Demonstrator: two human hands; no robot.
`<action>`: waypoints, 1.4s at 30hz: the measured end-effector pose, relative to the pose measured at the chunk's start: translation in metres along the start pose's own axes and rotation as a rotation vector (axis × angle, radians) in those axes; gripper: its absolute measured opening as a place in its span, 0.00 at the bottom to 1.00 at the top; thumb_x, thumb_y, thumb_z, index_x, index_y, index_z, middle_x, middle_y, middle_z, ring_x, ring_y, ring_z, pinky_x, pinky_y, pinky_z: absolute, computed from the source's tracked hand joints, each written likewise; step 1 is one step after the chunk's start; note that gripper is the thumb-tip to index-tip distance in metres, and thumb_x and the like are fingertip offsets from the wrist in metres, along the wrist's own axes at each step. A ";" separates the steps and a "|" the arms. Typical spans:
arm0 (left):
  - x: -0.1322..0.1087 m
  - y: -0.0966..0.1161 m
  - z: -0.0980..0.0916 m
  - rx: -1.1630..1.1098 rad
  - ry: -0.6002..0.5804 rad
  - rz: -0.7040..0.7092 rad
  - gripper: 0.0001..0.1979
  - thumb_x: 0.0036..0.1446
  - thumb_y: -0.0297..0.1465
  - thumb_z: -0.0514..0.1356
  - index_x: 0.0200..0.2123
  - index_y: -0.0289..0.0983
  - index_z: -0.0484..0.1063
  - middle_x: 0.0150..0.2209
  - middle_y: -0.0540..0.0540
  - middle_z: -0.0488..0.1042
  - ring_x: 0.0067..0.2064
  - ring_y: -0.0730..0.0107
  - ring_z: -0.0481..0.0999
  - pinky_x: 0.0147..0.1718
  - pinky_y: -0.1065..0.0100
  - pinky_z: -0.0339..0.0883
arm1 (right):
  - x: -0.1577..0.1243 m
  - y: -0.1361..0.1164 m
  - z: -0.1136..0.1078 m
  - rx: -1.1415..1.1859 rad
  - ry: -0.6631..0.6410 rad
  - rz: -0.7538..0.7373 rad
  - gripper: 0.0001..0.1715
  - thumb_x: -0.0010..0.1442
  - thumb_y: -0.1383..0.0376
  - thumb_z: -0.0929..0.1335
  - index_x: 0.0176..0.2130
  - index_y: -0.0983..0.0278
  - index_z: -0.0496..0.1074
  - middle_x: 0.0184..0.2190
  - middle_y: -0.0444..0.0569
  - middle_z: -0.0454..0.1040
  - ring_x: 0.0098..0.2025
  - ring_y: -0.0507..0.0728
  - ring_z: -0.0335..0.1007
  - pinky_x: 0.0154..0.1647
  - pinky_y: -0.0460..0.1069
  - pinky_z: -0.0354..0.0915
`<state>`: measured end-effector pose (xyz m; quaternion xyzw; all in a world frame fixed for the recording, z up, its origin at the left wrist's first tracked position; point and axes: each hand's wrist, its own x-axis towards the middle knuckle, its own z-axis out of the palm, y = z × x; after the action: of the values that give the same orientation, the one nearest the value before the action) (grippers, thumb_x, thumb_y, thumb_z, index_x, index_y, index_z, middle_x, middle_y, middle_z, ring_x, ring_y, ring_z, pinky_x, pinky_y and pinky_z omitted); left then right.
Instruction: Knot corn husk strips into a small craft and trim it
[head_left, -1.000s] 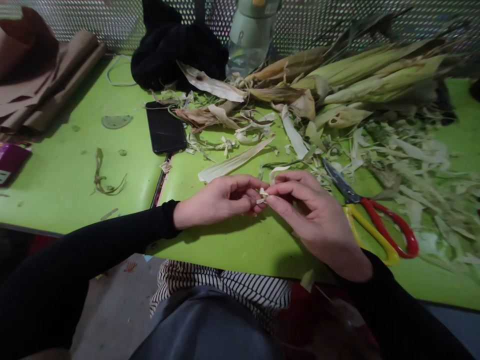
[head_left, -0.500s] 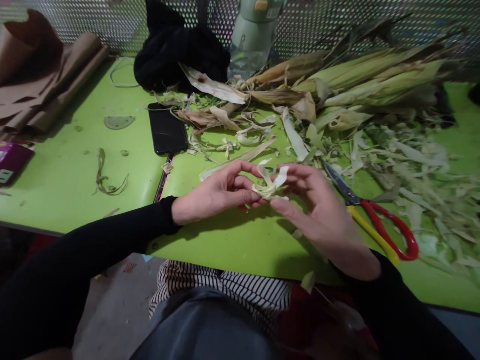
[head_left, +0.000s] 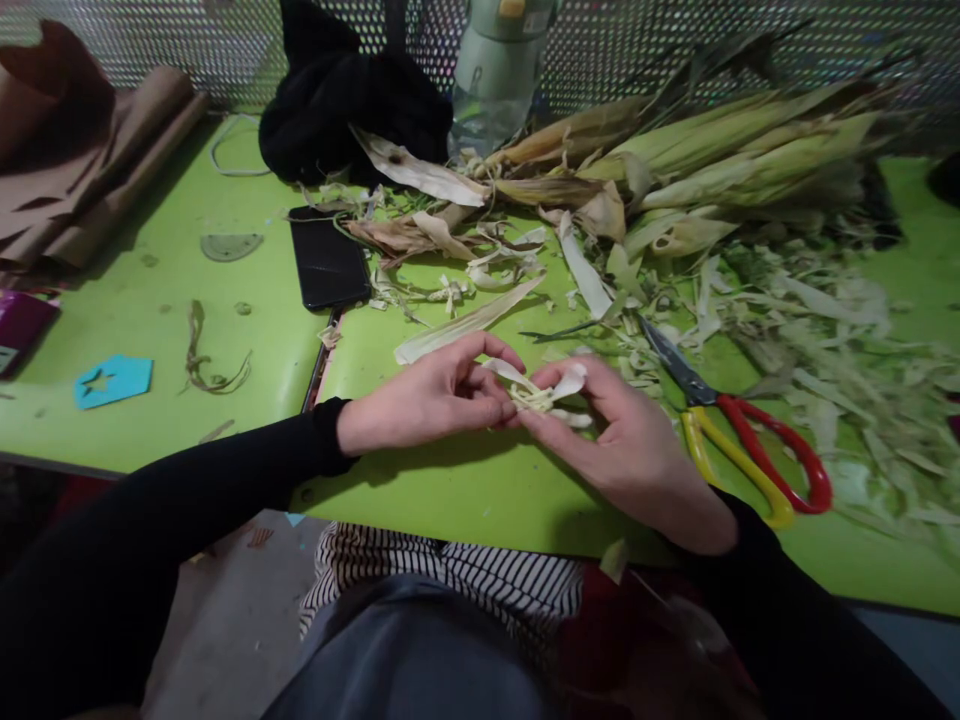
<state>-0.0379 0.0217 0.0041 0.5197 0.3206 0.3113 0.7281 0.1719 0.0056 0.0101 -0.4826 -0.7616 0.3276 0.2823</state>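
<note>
Between my hands is a small woven piece of pale corn husk strips [head_left: 536, 396], with a few loose ends sticking up and out. My left hand [head_left: 450, 392] pinches its left side between thumb and fingers. On the right edge, the thumb and fingers of my right hand [head_left: 607, 415] are closed on the strips. Just beyond the hands lies a long flat strip of husk [head_left: 469, 322]. To the right of my right hand rest scissors [head_left: 739, 430] with one red and one yellow handle, blades pointing away from me.
Husk scraps [head_left: 832, 350] cover the right side, below a bundle of corn husks [head_left: 720, 160]. A black phone [head_left: 330, 258], a bottle [head_left: 495, 80] and black cloth [head_left: 360, 110] stand beyond. Leftward are brown paper [head_left: 90, 190], a protractor [head_left: 231, 246] and a blue star-cut piece [head_left: 112, 382].
My right hand has closed in on the husk piece, and its strips have tilted lower. A blue star-cut piece now lies at the left. The scissors' handles are spread slightly wider.
</note>
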 end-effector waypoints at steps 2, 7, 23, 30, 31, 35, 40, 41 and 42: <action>0.000 0.001 -0.001 -0.009 -0.015 0.003 0.16 0.55 0.24 0.64 0.45 0.35 0.63 0.29 0.51 0.77 0.33 0.76 0.76 0.38 0.71 0.68 | -0.003 0.003 0.002 0.067 0.055 0.035 0.11 0.61 0.56 0.71 0.42 0.57 0.70 0.33 0.44 0.76 0.31 0.55 0.72 0.30 0.49 0.67; 0.000 -0.002 -0.001 -0.035 -0.090 -0.068 0.16 0.54 0.24 0.64 0.43 0.36 0.61 0.31 0.49 0.78 0.36 0.74 0.77 0.40 0.69 0.69 | -0.006 0.008 0.009 0.231 0.131 0.018 0.12 0.59 0.58 0.73 0.42 0.56 0.71 0.38 0.43 0.76 0.38 0.56 0.74 0.38 0.51 0.70; -0.001 -0.007 0.000 0.196 -0.104 0.118 0.16 0.67 0.34 0.55 0.54 0.33 0.66 0.33 0.47 0.73 0.36 0.71 0.74 0.39 0.67 0.68 | 0.003 0.003 0.004 -0.185 0.127 -0.281 0.11 0.66 0.64 0.68 0.47 0.55 0.77 0.37 0.47 0.78 0.40 0.60 0.72 0.43 0.56 0.68; 0.000 -0.008 0.001 0.395 0.001 0.181 0.13 0.66 0.33 0.56 0.51 0.34 0.67 0.46 0.42 0.75 0.45 0.67 0.73 0.47 0.64 0.67 | 0.001 0.000 0.009 0.034 0.146 -0.056 0.05 0.63 0.65 0.70 0.42 0.58 0.71 0.34 0.44 0.76 0.33 0.55 0.73 0.35 0.50 0.69; 0.001 -0.008 0.001 0.434 0.015 0.199 0.13 0.66 0.33 0.56 0.51 0.34 0.68 0.47 0.42 0.75 0.47 0.65 0.73 0.49 0.63 0.67 | 0.001 0.000 0.010 0.050 0.152 -0.037 0.06 0.63 0.65 0.70 0.41 0.58 0.70 0.33 0.44 0.76 0.33 0.55 0.72 0.35 0.50 0.69; 0.001 -0.008 -0.001 0.618 0.068 0.252 0.14 0.67 0.34 0.55 0.52 0.36 0.69 0.47 0.40 0.76 0.48 0.62 0.74 0.49 0.60 0.67 | 0.001 0.002 0.011 0.101 0.143 -0.013 0.07 0.62 0.63 0.70 0.42 0.58 0.70 0.35 0.45 0.76 0.36 0.56 0.73 0.38 0.52 0.69; 0.000 -0.007 -0.001 0.614 0.055 0.265 0.13 0.67 0.33 0.55 0.51 0.35 0.69 0.43 0.42 0.77 0.45 0.64 0.75 0.47 0.62 0.67 | 0.001 0.003 0.010 0.131 0.140 0.002 0.10 0.61 0.61 0.71 0.43 0.58 0.70 0.36 0.45 0.76 0.37 0.56 0.74 0.39 0.52 0.70; -0.001 -0.007 0.000 0.557 0.042 0.230 0.14 0.67 0.33 0.55 0.52 0.34 0.68 0.40 0.43 0.77 0.41 0.66 0.76 0.44 0.64 0.67 | 0.001 0.003 0.010 0.129 0.135 0.005 0.10 0.62 0.60 0.71 0.44 0.59 0.70 0.36 0.46 0.76 0.37 0.57 0.74 0.38 0.52 0.70; -0.001 -0.006 0.002 0.482 0.023 0.190 0.15 0.67 0.34 0.55 0.53 0.34 0.66 0.36 0.45 0.76 0.38 0.68 0.75 0.40 0.65 0.68 | 0.001 0.003 0.010 0.128 0.131 0.009 0.11 0.62 0.60 0.71 0.44 0.59 0.70 0.36 0.46 0.77 0.37 0.57 0.74 0.38 0.52 0.70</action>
<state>-0.0365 0.0180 -0.0012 0.7024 0.3438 0.2988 0.5470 0.1658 0.0055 0.0013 -0.4874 -0.7167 0.3448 0.3603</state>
